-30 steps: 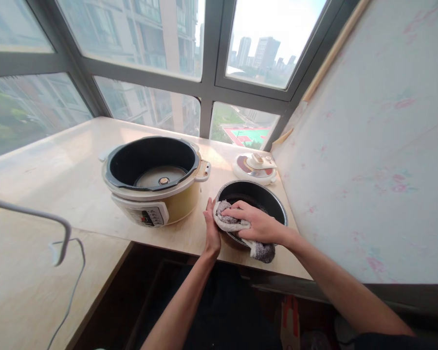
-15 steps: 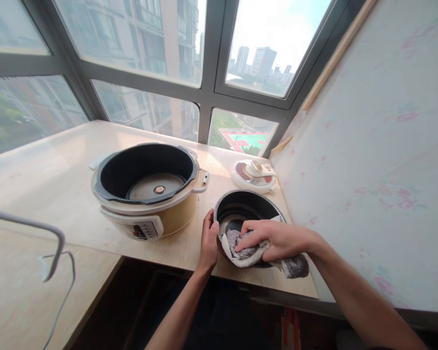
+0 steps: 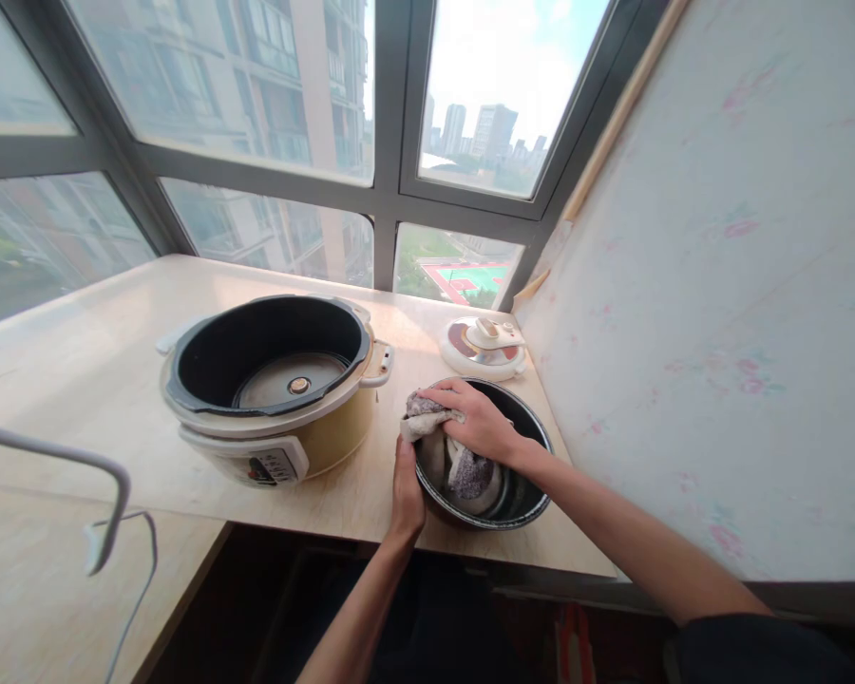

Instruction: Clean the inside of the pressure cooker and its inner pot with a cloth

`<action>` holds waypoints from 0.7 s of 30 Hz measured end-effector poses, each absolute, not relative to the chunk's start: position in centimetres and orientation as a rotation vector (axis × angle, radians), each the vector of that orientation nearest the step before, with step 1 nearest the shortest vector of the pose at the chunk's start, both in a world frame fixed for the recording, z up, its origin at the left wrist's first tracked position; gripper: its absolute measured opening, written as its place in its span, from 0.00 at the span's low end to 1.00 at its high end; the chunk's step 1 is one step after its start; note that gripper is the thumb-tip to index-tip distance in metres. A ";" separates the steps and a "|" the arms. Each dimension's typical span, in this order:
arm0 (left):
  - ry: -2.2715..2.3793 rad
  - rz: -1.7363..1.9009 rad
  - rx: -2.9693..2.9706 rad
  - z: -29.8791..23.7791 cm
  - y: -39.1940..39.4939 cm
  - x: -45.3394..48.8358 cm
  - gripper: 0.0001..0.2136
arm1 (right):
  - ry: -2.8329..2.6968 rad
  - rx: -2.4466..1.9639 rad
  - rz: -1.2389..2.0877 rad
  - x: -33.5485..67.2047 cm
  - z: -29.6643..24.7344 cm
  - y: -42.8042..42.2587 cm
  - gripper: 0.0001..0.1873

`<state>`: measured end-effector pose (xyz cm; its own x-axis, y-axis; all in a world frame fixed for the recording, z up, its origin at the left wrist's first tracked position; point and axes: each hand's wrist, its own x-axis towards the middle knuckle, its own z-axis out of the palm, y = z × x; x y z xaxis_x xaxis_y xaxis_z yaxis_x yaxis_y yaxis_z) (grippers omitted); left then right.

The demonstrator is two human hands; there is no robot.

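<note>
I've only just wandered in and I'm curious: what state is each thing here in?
Dark pot: uncovered
Cloth: bunched, partly inside the pot
Left hand: against the pot's outer side
Right hand: gripping the cloth
Cooker: upright, uncovered
Cooker panel: too blurred to read
White lid: off, handle up

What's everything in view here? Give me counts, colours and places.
Windows: several, grey-framed, back
Buildings: several, pale, outside
Sports court: one, green and red, outside
Wall: one, white with pink flowers, right
Tabletop: count unclear, pale wood, below windows
Cooker housing: one, cream and gold, left of centre
Lid: one, cream and reddish, by the wall
Pot: one, black inside, in front of the lid
Cloth: one, grey and white, inside and over pot's left rim
Cable: count unclear, grey, left edge
Red item: count unclear, red, below tabletop
Left grip: one, bare, against the pot's left side
Right grip: one, bare, on the cloth
Forearms: two, bare, lower half
Sleeve: one, dark, lower right
</note>
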<state>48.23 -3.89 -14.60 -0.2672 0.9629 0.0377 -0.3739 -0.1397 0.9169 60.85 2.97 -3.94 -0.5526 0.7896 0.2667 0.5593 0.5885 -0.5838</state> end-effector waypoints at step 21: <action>1.170 1.673 0.688 -11.1 -2.2 48.0 0.29 | -2.541 -2.169 0.163 67.1 1.2 2.2 0.23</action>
<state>47.99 -2.19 -11.11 -0.3928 0.9171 -0.0684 -0.3791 -0.0937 0.9206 67.14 2.15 1.21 -0.1471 0.9653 -0.2157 0.9849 0.1630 0.0575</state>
